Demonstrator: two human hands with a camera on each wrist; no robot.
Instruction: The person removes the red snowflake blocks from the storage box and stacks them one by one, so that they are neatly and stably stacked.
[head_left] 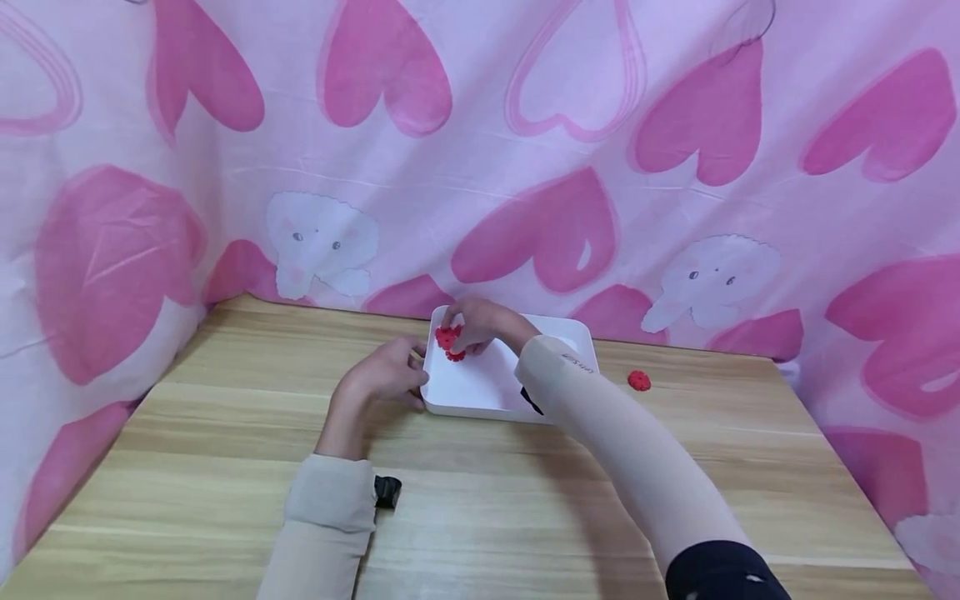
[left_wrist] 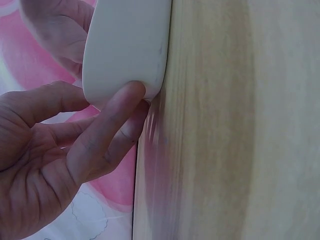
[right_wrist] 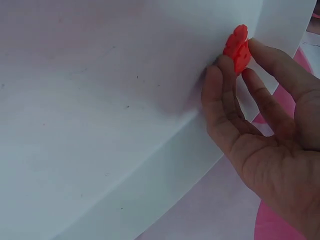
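Observation:
A white tray [head_left: 480, 375] lies on the table by the curtain. My left hand [head_left: 390, 371] is at its left end; in the left wrist view the fingers [left_wrist: 107, 117] grip the tray's end wall [left_wrist: 127, 45]. Over the left part of the tray, my right hand [head_left: 480, 323] pinches red flower-shaped plastic pieces [head_left: 447, 337]. In the right wrist view, the red pieces [right_wrist: 238, 47] overlap, held between fingertips close to the tray's inner wall. The right hand hides part of them in the head view.
One more red flower-shaped piece [head_left: 639, 381] lies on the wooden table [head_left: 465, 500], to the right of the tray. A pink curtain [head_left: 480, 167] with hearts hangs along the table's far edge and both sides. My right forearm [head_left: 630, 450] crosses over the tray's right front corner.

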